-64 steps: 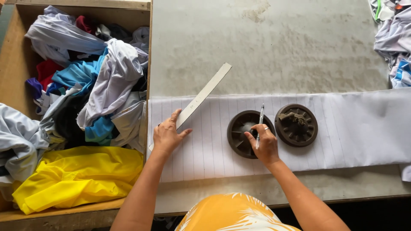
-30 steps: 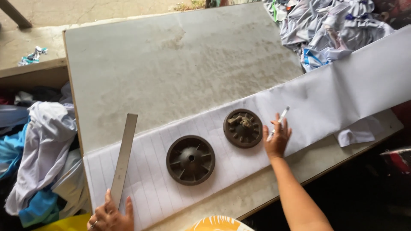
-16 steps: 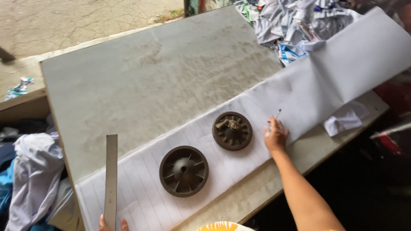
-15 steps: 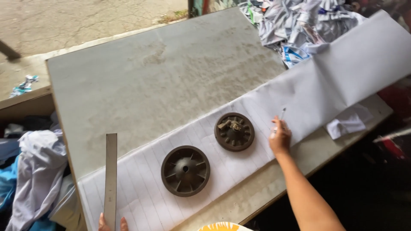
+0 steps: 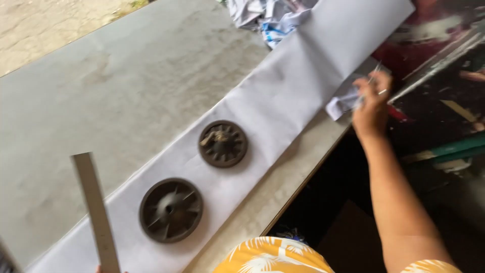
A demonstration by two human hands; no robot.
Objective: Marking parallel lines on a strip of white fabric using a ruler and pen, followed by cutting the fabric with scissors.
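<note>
- Two hands are yours, but only one shows fully: your left hand [image 5: 99,269] is a sliver of fingertip at the bottom edge, just beside the near end of the metal ruler [image 5: 96,212]. You cannot tell whether it grips the ruler or how far it is open.
- That ruler lies flat, running away from you across the near end of the long white paper strip [image 5: 283,101] and onto the bare grey table [image 5: 101,91].
- Next on the strip sits the nearer dark round weight [image 5: 171,209], with the second round weight [image 5: 223,143] beyond it, apart from each other and from both hands.
- Your right hand [image 5: 373,103] is out past the table's right edge, fingers curled closed on a thin pen-like marker [image 5: 371,81]; blur hides the exact pinch. It is near a small white scrap [image 5: 341,103] at the strip's edge.
- Farthest off, a heap of white and blue cloth [image 5: 268,17] lies at the table's far end.
</note>
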